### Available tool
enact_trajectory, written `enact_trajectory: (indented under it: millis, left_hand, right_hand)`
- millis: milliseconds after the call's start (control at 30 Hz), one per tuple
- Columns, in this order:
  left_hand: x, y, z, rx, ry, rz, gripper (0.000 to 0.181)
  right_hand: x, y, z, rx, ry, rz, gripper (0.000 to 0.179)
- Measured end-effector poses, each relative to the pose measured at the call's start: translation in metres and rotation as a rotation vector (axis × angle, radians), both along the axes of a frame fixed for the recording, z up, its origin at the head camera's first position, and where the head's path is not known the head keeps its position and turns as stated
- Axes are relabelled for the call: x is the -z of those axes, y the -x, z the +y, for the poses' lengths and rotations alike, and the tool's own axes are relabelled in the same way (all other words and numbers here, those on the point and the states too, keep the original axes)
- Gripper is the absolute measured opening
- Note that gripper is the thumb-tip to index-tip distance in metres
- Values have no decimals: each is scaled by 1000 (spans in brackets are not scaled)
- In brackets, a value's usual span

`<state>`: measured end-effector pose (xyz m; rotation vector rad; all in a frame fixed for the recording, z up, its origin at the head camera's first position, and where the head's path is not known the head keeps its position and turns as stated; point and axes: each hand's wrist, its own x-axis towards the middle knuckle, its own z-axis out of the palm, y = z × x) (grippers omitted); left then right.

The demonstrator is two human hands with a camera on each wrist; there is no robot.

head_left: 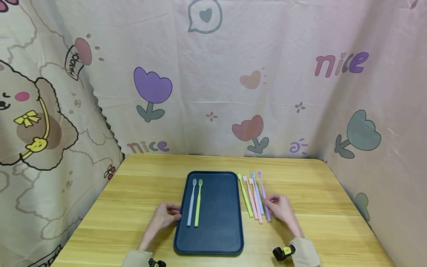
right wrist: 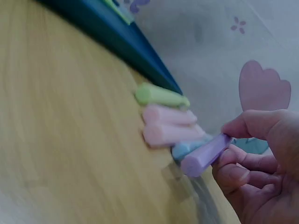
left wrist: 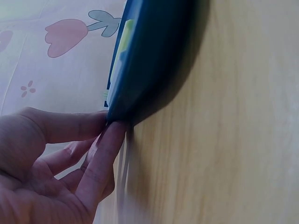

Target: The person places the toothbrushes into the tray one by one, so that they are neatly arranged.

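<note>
The right hand (head_left: 281, 208) pinches a purple toothbrush (head_left: 263, 190) by its handle between thumb and fingers; the brush's head points away from the person, beyond the grip, and its handle end sticks out on the near side. Just left of that pinch lies a blue toothbrush (head_left: 258, 196), then two pink toothbrushes (head_left: 250, 198) side by side, then a green toothbrush (head_left: 245, 195) near the right edge of a dark blue tray (head_left: 220, 215). The left hand (head_left: 164, 216) pinches the tray's left rim, thumb and fingers closed on it. Inside the tray, just right of this grip, lie a light blue brush (head_left: 191, 204) and a yellow-green brush (head_left: 198, 204). Under both hands is a wooden table (head_left: 320, 193); a printed cloth (head_left: 213, 74) hangs beyond.
</note>
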<state>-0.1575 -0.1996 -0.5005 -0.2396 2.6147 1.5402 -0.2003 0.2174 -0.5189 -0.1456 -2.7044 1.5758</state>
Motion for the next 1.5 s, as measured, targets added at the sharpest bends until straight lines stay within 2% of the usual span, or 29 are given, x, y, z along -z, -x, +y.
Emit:
enact_trajectory:
  millis: [167, 300, 633, 833, 1200, 1500]
  left_hand:
    - [0, 0, 0, 1, 1, -1, 23]
    - [-1, 0, 1, 4, 2, -3, 22]
    - [0, 1, 1, -7, -11, 6, 23]
    - [-2, 1, 1, -1, -8, 8, 24]
    - [-3, 2, 1, 0, 1, 3, 24]
    - [-1, 2, 1, 2, 0, 11, 24]
  right_hand:
    - [-6, -6, -14, -75, 223, -47, 28]
    - [-9, -10, -26, -103, 310, -65, 33]
    - [-11, -12, -56, -271, 370, -49, 31]
    - [-10, -10, -74, -287, 383, -31, 27]
    - [-10, -5, -108, -379, 412, -41, 23]
    - [-8, -1, -134, -422, 357, -25, 22]
